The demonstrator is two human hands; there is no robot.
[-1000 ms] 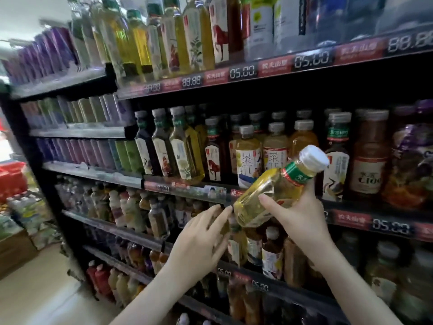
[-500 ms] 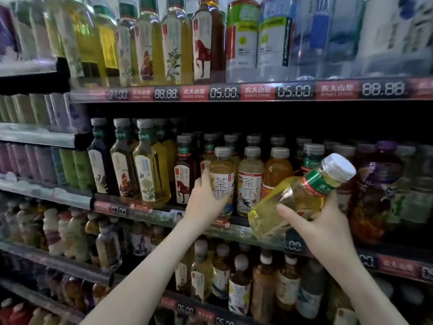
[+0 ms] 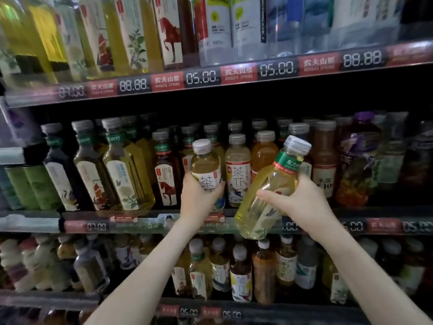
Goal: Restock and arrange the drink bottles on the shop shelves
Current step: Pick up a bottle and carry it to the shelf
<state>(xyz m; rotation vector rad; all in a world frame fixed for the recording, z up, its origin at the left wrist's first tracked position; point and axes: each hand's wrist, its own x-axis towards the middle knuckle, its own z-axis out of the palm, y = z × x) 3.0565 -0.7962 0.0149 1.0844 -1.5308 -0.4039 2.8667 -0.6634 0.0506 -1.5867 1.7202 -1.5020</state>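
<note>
Handling: the full tea bottle (image 3: 271,179) looks fairly heavy, stiff-walled and smooth enough to slip; the waist is likely the best hold
Grip: the right hand (image 3: 302,207) wraps its middle, thumb across the front; the left hand (image 3: 196,202) clasps a short bottle (image 3: 206,165)
Place: in the air before the middle shelf's front edge (image 3: 140,225), right of the short bottle
Axis: tilted, cap up-right, base down-left
</note>
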